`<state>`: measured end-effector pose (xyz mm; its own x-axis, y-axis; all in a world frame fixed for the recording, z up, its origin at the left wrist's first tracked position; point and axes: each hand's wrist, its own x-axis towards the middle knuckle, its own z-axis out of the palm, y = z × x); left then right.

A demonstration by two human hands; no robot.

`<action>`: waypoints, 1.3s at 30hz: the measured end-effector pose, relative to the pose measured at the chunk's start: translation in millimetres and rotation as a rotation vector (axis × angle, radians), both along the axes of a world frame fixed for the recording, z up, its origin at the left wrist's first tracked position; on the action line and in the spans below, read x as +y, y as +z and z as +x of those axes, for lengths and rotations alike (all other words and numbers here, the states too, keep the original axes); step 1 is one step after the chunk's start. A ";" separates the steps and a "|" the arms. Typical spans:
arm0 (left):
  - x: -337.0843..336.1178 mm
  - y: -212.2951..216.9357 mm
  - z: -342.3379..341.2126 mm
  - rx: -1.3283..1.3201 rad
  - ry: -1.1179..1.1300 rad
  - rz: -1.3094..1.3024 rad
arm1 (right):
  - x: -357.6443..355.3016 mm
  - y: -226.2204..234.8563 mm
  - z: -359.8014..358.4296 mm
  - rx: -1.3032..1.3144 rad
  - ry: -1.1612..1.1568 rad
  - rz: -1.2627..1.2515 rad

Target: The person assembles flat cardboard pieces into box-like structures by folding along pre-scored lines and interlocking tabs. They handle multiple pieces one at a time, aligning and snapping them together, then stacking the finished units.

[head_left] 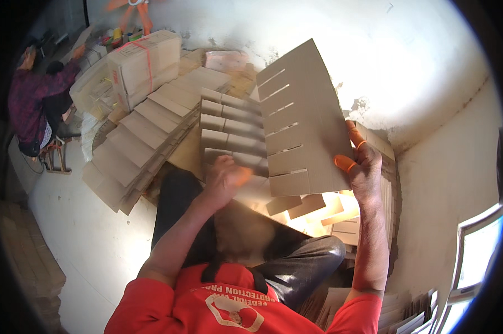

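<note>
Head view: right hand [365,165] pinches the slotted sheet [301,117]; left hand [223,182], left of the sheet, curls, contents unclear. Partition assembly appears underway; next, likely align the sheet.

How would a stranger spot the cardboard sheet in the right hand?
Start with the bright wall at the upper right. In front of it, the person's right hand holds up a slotted cardboard sheet. Unlike the overlapping cardboard pieces farther left, it shows a column of narrow slits.
</note>
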<state>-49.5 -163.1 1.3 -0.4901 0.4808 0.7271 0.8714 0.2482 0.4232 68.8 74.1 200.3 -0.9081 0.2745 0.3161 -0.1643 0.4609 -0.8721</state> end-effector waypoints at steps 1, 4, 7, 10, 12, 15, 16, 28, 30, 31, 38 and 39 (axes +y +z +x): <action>2.4 1.4 2.1 -0.012 -0.005 0.031 | -1.3 -2.9 -3.3 -0.018 -0.010 0.024; 1.1 4.9 2.9 0.011 0.007 0.019 | -2.9 -12.4 -14.4 -0.027 -0.033 0.050; 0.9 -0.5 0.9 0.020 0.015 0.061 | -4.2 -2.2 -18.3 -0.122 0.023 -0.037; 0.0 -4.4 -0.8 -0.014 0.026 0.056 | -10.5 -3.7 -21.0 -0.047 0.006 -0.154; -0.2 -7.8 1.6 -0.021 0.048 0.028 | -10.0 -7.4 -21.6 -0.109 0.015 -0.062; -1.1 6.0 -3.0 0.059 -0.007 0.077 | -0.2 -12.2 -21.6 -0.185 0.024 0.192; -0.2 8.4 -3.9 0.075 -0.003 0.070 | 1.4 -11.7 -20.8 -0.177 0.016 0.153; 1.8 -10.6 -3.7 -0.060 0.052 -0.050 | -22.1 -17.1 -41.7 -0.229 0.154 0.136; 3.1 -10.3 -5.0 -0.021 0.070 0.022 | -28.9 -19.4 -45.4 -0.264 0.158 -0.039; 5.1 -8.2 -3.5 -0.010 0.068 0.057 | -33.8 -23.2 -49.7 -0.295 0.142 -0.219; 9.3 1.2 -2.8 -0.044 0.035 0.037 | -39.1 -58.7 -60.7 -0.349 0.192 0.457; 8.7 3.1 -1.8 -0.049 0.033 0.024 | -38.8 -58.8 -61.1 -0.352 0.188 0.442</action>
<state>-51.2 -154.4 4.4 -0.5404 0.4467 0.7130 0.8411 0.2655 0.4712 7.7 35.3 141.4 -0.9993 0.0092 0.0350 -0.0145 0.7839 -0.6207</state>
